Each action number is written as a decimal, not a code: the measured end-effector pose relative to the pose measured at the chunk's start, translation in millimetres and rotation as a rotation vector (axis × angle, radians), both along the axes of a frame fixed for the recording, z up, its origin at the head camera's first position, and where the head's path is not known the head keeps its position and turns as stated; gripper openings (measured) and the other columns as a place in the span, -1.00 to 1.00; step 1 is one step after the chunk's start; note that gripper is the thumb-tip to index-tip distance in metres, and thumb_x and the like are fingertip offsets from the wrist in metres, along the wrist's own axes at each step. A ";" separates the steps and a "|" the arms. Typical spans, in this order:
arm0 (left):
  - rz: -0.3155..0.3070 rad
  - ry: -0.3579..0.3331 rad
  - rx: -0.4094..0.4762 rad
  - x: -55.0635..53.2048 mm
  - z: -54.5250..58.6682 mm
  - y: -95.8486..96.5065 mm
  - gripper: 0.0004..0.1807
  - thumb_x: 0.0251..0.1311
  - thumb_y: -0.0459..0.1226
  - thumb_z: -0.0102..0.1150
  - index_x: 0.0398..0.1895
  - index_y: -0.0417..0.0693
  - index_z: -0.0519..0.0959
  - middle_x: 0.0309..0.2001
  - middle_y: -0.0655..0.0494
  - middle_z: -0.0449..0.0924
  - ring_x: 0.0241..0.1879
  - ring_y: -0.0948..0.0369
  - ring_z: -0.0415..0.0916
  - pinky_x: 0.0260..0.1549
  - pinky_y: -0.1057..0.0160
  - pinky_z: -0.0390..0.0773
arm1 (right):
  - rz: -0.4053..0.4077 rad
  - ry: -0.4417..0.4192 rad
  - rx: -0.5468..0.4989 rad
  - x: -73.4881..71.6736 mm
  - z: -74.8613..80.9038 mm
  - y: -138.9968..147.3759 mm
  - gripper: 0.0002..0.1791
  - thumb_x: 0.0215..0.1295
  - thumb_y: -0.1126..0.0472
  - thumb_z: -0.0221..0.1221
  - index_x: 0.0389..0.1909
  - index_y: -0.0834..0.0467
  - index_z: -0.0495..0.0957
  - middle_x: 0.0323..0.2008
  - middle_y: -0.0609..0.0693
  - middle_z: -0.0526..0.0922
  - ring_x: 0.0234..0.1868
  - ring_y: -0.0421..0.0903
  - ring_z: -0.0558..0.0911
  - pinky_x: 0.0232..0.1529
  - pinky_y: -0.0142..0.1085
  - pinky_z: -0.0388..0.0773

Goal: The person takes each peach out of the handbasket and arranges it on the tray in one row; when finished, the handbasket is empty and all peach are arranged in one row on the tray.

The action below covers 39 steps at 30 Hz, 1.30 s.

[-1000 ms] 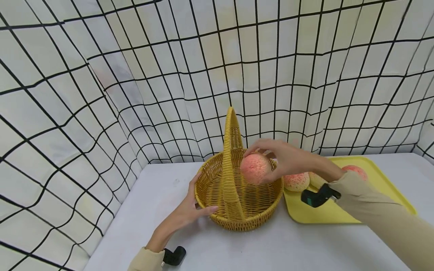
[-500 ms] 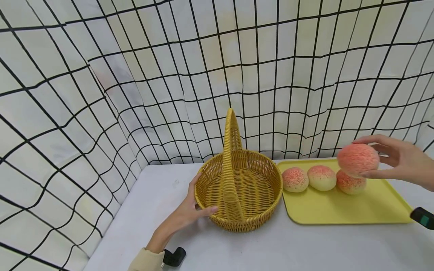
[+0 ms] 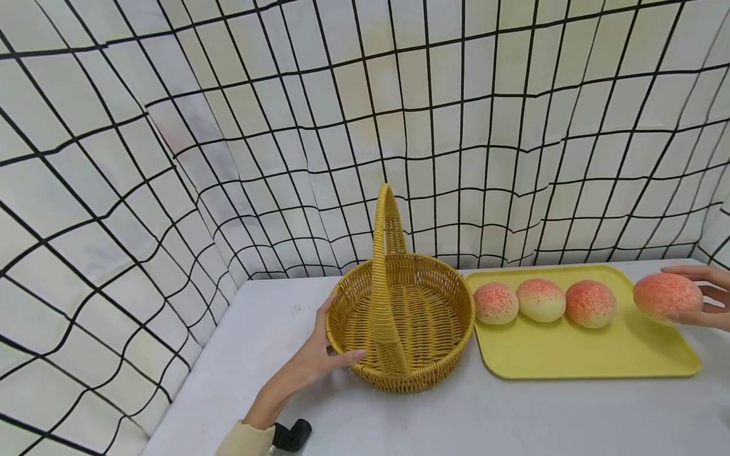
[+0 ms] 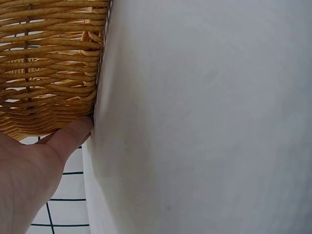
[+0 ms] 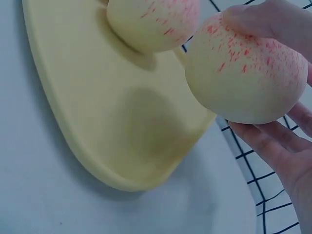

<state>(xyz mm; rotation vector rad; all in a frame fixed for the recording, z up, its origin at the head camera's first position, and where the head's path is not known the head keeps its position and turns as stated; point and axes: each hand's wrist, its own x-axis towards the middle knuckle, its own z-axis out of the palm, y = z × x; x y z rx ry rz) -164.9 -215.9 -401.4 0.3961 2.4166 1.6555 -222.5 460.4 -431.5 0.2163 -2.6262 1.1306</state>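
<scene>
My left hand (image 3: 310,354) holds the near left side of a round yellow wicker basket (image 3: 419,380) with a tall handle. Its thumb lies over the rim, and other fingers reach along the outer wall. In the left wrist view a finger (image 4: 73,136) touches the basket (image 4: 48,97) low down, near the cloth. At the far right, my right hand (image 3: 707,297) grips a pink-and-cream peach (image 3: 667,296) above the right end of the yellow tray (image 3: 582,354). The right wrist view shows thumb and fingers on opposite sides of the peach (image 5: 248,78), its shadow on the tray below.
Three more peaches line the tray's back half: a left one (image 3: 496,303), a middle one (image 3: 542,299) and a right one (image 3: 590,304). The tray adjoins the basket's right side. Behind the white table (image 3: 456,418) hangs a white sheet with black netting (image 3: 445,139).
My right hand went from over the basket to the right, carrying the peach past the other peaches and lower, over the tray's right end. The left hand and basket stay put.
</scene>
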 end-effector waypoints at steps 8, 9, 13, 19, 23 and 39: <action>0.003 -0.014 0.003 -0.3 -0.9 -0.1 0.37 0.18 -0.04 0.52 0.70 0.28 -0.43 0.65 -0.25 -0.19 0.60 -0.20 -0.02 0.47 -0.22 0.16 | 0.051 -0.053 0.006 -0.5 1.7 -20.2 -0.23 0.16 0.29 0.55 0.21 -0.34 0.36 0.00 -0.59 0.35 -0.13 -0.66 0.39 -0.28 -0.65 0.51; 0.004 -0.015 0.002 -0.3 -1.0 -0.2 0.37 0.17 -0.04 0.52 0.70 0.28 -0.43 0.65 -0.25 -0.20 0.60 -0.20 -0.02 0.47 -0.21 0.16 | 0.059 -0.053 0.009 -0.7 3.0 -23.4 -0.26 0.17 0.28 0.54 0.21 -0.29 0.38 0.01 -0.60 0.34 -0.12 -0.66 0.39 -0.28 -0.66 0.49; 0.000 -0.013 0.004 -0.8 -1.5 0.9 0.37 0.17 -0.05 0.52 0.70 0.27 -0.43 0.65 -0.24 -0.21 0.60 -0.20 -0.04 0.46 -0.19 0.18 | 0.068 -0.061 0.037 -0.7 7.2 -28.9 -0.28 0.17 0.27 0.55 0.18 -0.30 0.36 0.00 -0.66 0.32 -0.13 -0.68 0.36 -0.28 -0.68 0.46; 0.006 -0.001 -0.007 -0.8 -0.9 -0.3 0.36 0.18 -0.05 0.51 0.69 0.25 -0.42 0.64 -0.26 -0.16 0.58 -0.22 0.02 0.44 -0.19 0.22 | 0.112 -0.072 0.098 -4.8 6.6 -33.3 -0.27 0.15 0.29 0.55 0.28 0.17 0.39 -0.03 -0.71 0.27 -0.17 -0.67 0.34 -0.29 -0.58 0.52; 0.006 -0.003 -0.007 -1.4 -1.7 -0.1 0.36 0.18 -0.05 0.51 0.69 0.24 -0.43 0.64 -0.27 -0.17 0.58 -0.22 0.01 0.44 -0.19 0.22 | 0.096 -0.083 0.153 -5.1 8.4 -41.0 -0.16 0.14 0.26 0.56 0.35 0.36 0.31 0.15 -0.25 0.44 -0.08 -0.51 0.32 -0.10 -0.31 0.60; 0.006 -0.007 -0.011 -1.1 -2.8 -0.7 0.37 0.16 -0.05 0.52 0.70 0.26 -0.42 0.65 -0.29 -0.18 0.59 -0.24 0.00 0.45 -0.22 0.20 | 0.101 -0.087 0.313 -5.9 25.5 -54.2 -0.09 -0.02 0.23 0.64 0.29 0.46 0.37 0.14 0.46 0.41 -0.09 -0.12 0.44 -0.27 -0.26 0.48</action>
